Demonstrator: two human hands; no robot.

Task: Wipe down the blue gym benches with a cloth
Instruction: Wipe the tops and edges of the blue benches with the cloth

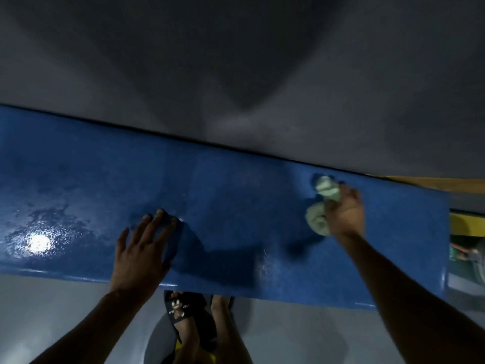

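Partway | glossy blue bench top (236, 206): wet sheen lower left | right hand (345, 212) grips crumpled pale-green cloth (321, 206), right of centre | left hand (143, 252) flat, fingers spread.

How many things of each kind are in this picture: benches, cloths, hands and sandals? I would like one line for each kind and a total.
Blue bench: 1
Pale green cloth: 1
Hands: 2, left hand, right hand
Black sandal: 1 plainly visible
Total: 5
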